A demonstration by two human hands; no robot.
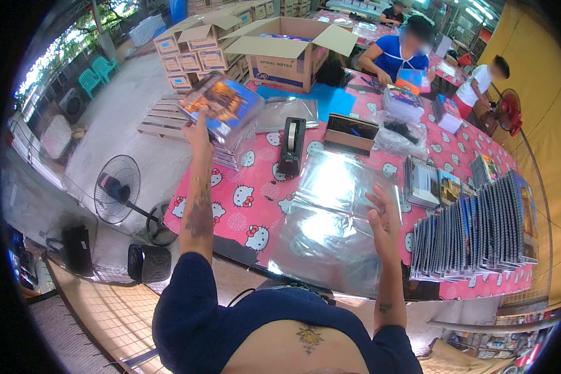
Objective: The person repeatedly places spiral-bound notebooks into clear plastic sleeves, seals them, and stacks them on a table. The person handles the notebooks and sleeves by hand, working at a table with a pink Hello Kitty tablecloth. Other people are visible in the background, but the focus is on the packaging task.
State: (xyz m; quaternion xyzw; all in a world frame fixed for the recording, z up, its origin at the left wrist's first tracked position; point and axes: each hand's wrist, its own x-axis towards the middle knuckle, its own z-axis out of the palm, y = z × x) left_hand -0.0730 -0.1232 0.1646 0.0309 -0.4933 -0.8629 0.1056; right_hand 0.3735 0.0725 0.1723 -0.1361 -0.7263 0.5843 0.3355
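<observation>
My left hand (197, 129) reaches out to the far left, its fingers gripping the near edge of a notebook (230, 103) with a blue and orange picture cover and a shiny clear wrap. Beneath it is a stack of notebooks (228, 156); whether the two touch is unclear. My right hand (383, 215) has its fingers apart and holds nothing, just over the right side of a pile of clear plastic sheets (318, 234). Beyond the sheets stand a black tape dispenser (292, 146) and an open small brown box (350, 134).
Rows of spiral notebooks (474, 230) line the right of the pink cartoon-cat tablecloth (237, 215). A large open carton (287, 65) stands at the far side. Across the table a person in blue (405, 56) handles notebooks. A standing fan (115, 187) is on the floor at left.
</observation>
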